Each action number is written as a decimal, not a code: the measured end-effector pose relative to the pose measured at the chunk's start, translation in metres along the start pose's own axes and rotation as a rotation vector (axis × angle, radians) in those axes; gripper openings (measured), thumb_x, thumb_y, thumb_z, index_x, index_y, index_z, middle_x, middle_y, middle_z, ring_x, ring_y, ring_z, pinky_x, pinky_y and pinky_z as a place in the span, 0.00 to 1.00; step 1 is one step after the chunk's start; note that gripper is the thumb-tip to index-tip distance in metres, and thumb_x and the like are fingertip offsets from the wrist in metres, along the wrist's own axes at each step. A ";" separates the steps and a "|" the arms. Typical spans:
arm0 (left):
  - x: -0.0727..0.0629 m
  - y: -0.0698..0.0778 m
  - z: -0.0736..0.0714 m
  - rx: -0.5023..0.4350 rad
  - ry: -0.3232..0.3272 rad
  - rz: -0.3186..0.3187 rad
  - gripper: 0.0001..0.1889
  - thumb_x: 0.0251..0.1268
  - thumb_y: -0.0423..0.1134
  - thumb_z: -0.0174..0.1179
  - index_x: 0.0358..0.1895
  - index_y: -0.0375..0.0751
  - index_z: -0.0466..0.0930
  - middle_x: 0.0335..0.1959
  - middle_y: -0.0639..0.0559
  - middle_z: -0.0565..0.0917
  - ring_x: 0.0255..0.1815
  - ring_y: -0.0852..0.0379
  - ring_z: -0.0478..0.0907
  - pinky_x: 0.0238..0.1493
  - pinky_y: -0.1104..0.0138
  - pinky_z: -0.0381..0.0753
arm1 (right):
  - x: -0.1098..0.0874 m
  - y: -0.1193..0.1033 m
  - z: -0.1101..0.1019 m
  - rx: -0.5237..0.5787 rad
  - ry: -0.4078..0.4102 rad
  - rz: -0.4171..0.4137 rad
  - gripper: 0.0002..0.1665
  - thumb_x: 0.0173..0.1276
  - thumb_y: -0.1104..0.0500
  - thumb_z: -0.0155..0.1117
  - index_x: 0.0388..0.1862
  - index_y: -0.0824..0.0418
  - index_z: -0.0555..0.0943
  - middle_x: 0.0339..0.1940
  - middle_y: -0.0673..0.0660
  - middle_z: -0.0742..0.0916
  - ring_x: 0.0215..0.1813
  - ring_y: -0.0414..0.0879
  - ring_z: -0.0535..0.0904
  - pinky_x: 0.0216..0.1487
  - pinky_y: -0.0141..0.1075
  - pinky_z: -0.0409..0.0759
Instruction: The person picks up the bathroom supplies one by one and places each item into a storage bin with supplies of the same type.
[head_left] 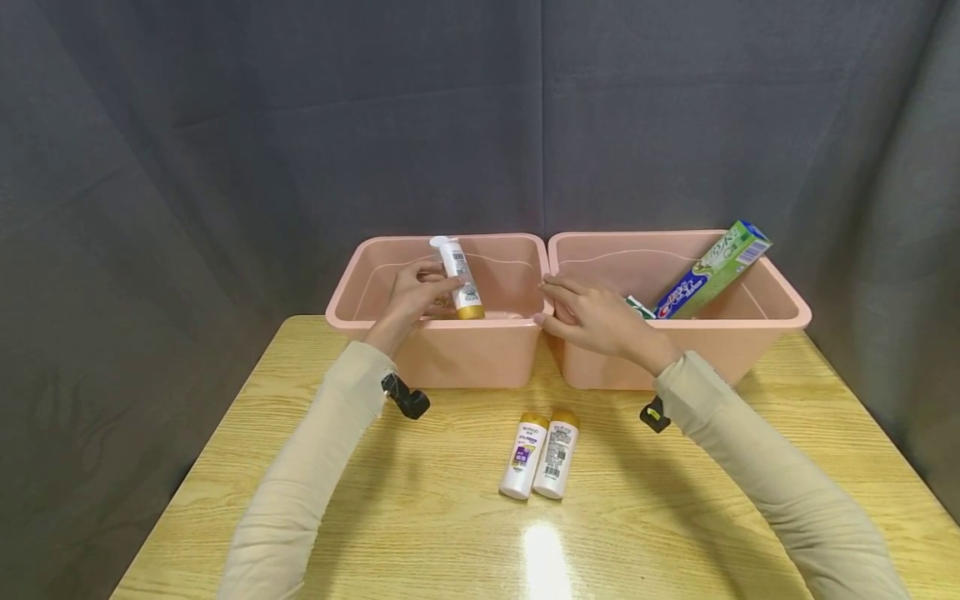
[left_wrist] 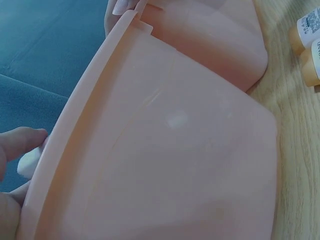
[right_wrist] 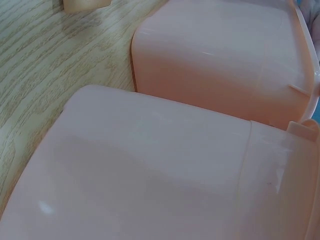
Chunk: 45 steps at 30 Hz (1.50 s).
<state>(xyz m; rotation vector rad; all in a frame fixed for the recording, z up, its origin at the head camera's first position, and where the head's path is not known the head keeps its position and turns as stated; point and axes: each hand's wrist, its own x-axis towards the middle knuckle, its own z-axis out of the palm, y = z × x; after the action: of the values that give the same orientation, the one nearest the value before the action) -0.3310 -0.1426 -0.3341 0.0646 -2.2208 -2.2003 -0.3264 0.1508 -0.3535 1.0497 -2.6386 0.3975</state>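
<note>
A left hand [head_left: 414, 293] is pinching a white bottle with a gold cap [head_left: 459, 271] at the left bin's opening.

From where I'm standing, the left thumb and fingers are closing round the bottle, which is leaning slightly, cap downward; the right hand's [head_left: 592, 312] fingers are spreading apart from the thumb and touching the rim where the left pink bin [head_left: 472, 358] and the right pink bin [head_left: 615, 367] are sitting side by side. A green-and-blue toothpaste box [head_left: 712, 271] is slanting up out of the right bin. Nearer me, two white gold-capped bottles [head_left: 523, 457] are lying together on the wood-grain table [head_left: 435, 500], while a dark curtain [head_left: 420, 108] is hanging behind.
</note>
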 end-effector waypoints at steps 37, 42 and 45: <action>-0.003 0.010 -0.001 -0.060 -0.054 -0.027 0.20 0.65 0.29 0.62 0.61 0.32 0.76 0.39 0.45 0.81 0.29 0.55 0.84 0.41 0.61 0.86 | 0.001 0.001 0.001 0.001 0.019 -0.022 0.38 0.74 0.37 0.52 0.71 0.62 0.71 0.70 0.61 0.74 0.71 0.60 0.67 0.69 0.54 0.66; -0.003 0.012 -0.001 -0.072 -0.045 -0.017 0.19 0.66 0.30 0.62 0.60 0.32 0.77 0.41 0.45 0.81 0.29 0.56 0.84 0.46 0.59 0.84 | 0.001 0.001 0.001 0.003 0.018 -0.023 0.38 0.74 0.38 0.53 0.71 0.63 0.72 0.70 0.61 0.75 0.71 0.60 0.68 0.69 0.54 0.67; -0.004 0.013 0.000 -0.079 -0.042 -0.022 0.17 0.66 0.31 0.62 0.57 0.34 0.78 0.43 0.45 0.81 0.29 0.58 0.84 0.47 0.58 0.83 | 0.001 0.001 0.001 0.003 0.016 -0.021 0.38 0.74 0.38 0.53 0.70 0.63 0.72 0.70 0.62 0.75 0.71 0.60 0.68 0.68 0.55 0.67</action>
<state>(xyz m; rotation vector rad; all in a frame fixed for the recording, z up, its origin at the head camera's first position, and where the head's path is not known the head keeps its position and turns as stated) -0.3272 -0.1428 -0.3213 0.0427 -2.1616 -2.3189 -0.3278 0.1501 -0.3540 1.0699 -2.6117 0.4031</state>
